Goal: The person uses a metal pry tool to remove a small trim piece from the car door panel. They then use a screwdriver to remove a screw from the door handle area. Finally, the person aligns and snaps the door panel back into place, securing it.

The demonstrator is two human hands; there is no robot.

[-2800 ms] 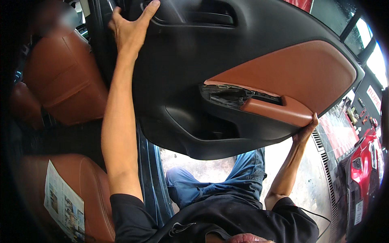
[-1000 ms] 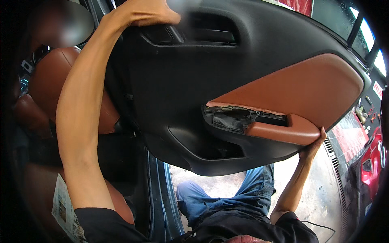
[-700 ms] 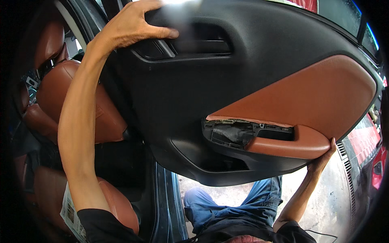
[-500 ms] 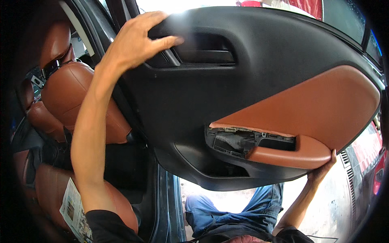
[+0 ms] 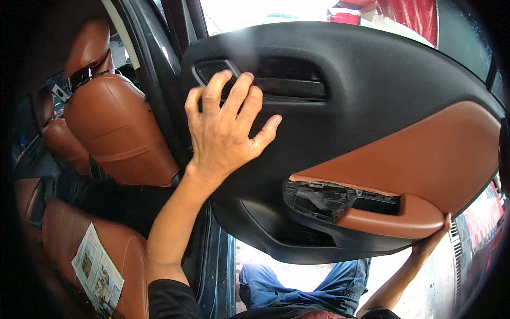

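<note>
A black and tan car door panel (image 5: 366, 74) fills the middle in front of me. My left hand (image 5: 226, 125) is open, fingers spread and slightly bent, over the panel's upper left beside the inner door handle (image 5: 289, 87). Whether its fingertips press on the surface, I cannot tell. At the lower right, my right hand (image 5: 429, 243) grips the panel's bottom edge under the tan armrest (image 5: 396, 223); part of its fingers is hidden behind the panel. An uncovered opening (image 5: 316, 199) beside the armrest shows bare plastic framework. Below it lies a black door pocket (image 5: 281, 226).
To the left are a tan front seat (image 5: 119, 125) and a rear seat (image 5: 58, 228) with a folded newspaper (image 5: 98, 266) on it. The dark door pillar (image 5: 159, 48) and blue sill (image 5: 220, 271) border the panel. A floor grating (image 5: 456, 255) runs at right.
My left hand has left the panel's upper left edge and moved down and right onto its face by the handle. The view has shifted slightly; my right hand keeps its grip.
</note>
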